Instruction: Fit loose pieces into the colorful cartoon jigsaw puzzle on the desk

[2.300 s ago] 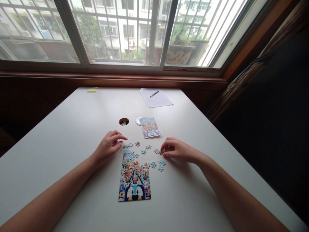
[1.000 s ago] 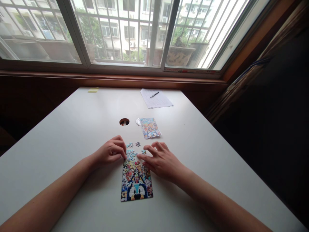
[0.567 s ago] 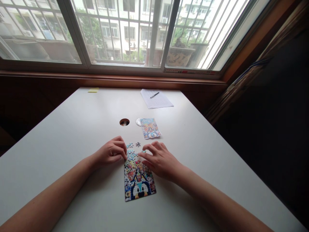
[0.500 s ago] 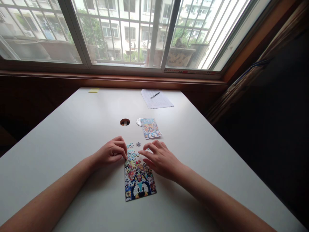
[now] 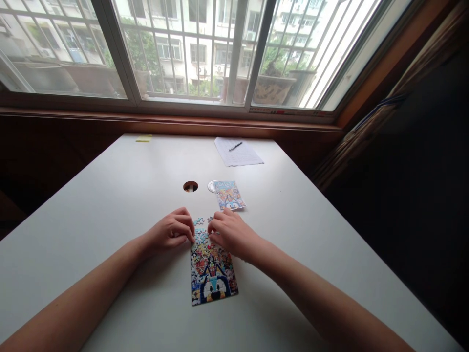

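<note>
The mostly assembled puzzle (image 5: 213, 274) lay flat on the white desk (image 5: 110, 205), straight in front of the person, its cartoon face finished at the near end and its far end ragged and incomplete. The left hand (image 5: 171, 231) rested curled at the puzzle's far left corner, fingertips touching that edge; whether its fingers held a piece could not be told. The right hand (image 5: 229, 232) lay over the far right part of the puzzle, fingers bent and close together, pressing down or pinching at the top edge, with anything under them hidden. A couple of loose pieces (image 5: 199, 221) sat just beyond, between the two hands. To seat a piece well here, it seemed wise that the left hand brace the assembled sheet so it would not slide or skew on the smooth desk, while the right lowered the piece flat, matched tab to gap, and pressed gently rather than forcing it, since hard pressure might buckle neighbouring rows. The printed reference card (image 5: 229, 194) lay just past the right hand, beside a round cable hole (image 5: 190, 186), useful for checking colours. A sheet of paper (image 5: 238, 152) with a pen (image 5: 235, 145) lay well apart near the window.
</note>
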Action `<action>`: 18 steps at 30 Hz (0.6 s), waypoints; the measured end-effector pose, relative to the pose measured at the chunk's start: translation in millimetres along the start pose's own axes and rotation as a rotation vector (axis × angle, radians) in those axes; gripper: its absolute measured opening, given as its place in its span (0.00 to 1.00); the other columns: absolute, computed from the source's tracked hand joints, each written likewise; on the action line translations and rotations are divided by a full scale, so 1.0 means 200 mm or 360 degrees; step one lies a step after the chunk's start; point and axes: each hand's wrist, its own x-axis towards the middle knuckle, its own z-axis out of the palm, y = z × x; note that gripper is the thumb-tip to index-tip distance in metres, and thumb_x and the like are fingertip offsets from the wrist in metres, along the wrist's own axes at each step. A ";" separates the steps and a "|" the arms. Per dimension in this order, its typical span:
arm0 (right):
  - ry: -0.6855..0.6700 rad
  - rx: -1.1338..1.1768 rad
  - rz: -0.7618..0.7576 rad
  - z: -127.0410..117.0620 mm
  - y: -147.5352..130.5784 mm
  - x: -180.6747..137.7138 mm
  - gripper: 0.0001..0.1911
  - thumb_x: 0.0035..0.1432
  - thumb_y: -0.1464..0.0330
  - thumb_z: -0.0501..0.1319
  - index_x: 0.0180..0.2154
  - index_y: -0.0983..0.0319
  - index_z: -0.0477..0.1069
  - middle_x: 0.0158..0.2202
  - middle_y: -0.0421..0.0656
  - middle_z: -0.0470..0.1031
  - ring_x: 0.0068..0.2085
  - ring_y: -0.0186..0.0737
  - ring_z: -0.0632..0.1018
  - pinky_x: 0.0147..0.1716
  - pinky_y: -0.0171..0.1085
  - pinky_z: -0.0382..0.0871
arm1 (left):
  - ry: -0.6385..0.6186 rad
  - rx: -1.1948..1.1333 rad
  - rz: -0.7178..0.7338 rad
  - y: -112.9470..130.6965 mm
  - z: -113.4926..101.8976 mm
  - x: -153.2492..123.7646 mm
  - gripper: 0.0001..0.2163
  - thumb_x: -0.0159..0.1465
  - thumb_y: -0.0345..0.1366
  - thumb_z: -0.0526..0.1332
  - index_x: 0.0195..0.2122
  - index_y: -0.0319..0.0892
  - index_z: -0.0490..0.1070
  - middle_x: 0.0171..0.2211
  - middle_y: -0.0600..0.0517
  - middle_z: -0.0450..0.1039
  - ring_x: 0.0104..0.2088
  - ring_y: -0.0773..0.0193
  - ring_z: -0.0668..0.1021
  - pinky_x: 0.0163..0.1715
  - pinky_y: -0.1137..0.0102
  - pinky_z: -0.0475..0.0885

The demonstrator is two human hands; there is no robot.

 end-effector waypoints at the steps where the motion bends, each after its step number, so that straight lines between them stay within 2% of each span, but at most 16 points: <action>1: -0.0007 0.0008 0.0002 0.00 0.00 0.00 0.03 0.62 0.68 0.65 0.38 0.59 0.77 0.40 0.44 0.75 0.43 0.45 0.69 0.43 0.41 0.61 | 0.0002 0.0000 0.0005 0.00 0.00 0.00 0.13 0.67 0.29 0.57 0.34 0.46 0.82 0.34 0.48 0.80 0.40 0.59 0.72 0.41 0.65 0.71; 18: -0.0010 -0.0026 0.0043 0.01 -0.03 -0.04 0.05 0.67 0.68 0.60 0.43 0.62 0.71 0.44 0.48 0.71 0.46 0.46 0.69 0.46 0.43 0.61 | -0.0007 0.0011 0.0039 -0.02 0.01 0.00 0.11 0.67 0.30 0.58 0.35 0.46 0.82 0.34 0.48 0.79 0.40 0.58 0.72 0.42 0.65 0.71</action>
